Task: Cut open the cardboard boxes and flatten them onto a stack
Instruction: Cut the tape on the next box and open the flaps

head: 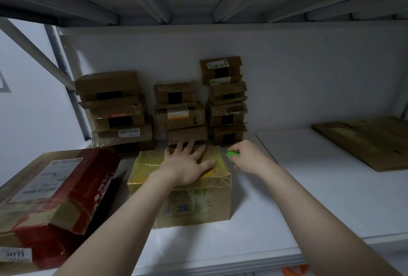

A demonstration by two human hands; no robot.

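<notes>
Two hands engaged: left hand [185,165], fingers straight, presses the taped box [194,205] beneath it, judged steadying; right hand [249,161] grasps a green cutter [231,154], box corner just left of that grip.

left hand [185,164] flat, fingers [189,146] spread, right hand [250,157] curled closed
</notes>
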